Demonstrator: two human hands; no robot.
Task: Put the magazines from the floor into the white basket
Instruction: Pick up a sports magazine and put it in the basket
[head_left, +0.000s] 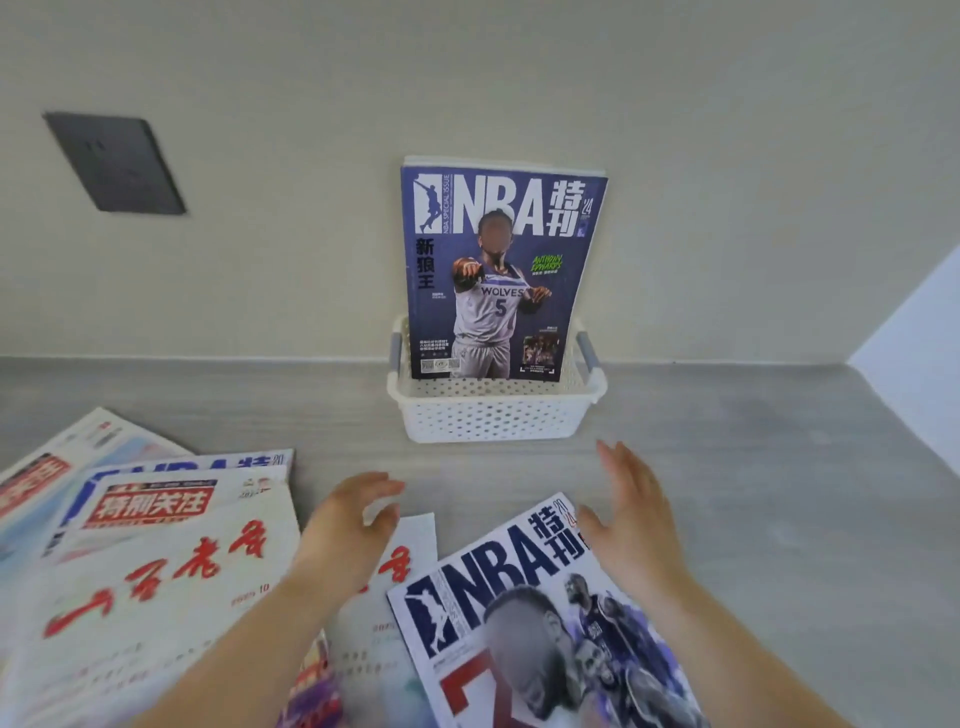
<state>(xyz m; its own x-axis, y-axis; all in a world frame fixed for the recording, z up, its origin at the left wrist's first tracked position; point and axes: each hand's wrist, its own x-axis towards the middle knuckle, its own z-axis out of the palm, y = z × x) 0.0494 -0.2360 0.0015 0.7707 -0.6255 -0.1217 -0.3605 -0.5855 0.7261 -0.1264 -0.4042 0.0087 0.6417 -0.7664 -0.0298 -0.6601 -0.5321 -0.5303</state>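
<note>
Head view: left hand (348, 525) hides much of a red-lettered magazine (410, 551).

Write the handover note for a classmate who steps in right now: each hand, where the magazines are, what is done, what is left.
Left hand: open, empty, above the floor pile.
Right hand: open, empty, at the top edge of the white NBA magazine on the floor.
Done: blue NBA magazine stands upright in the white basket, leaning on the wall.
Left: the white NBA magazine, the red-lettered magazines overlapping at left, and the one under the left forearm. Exact count unclear.
</note>
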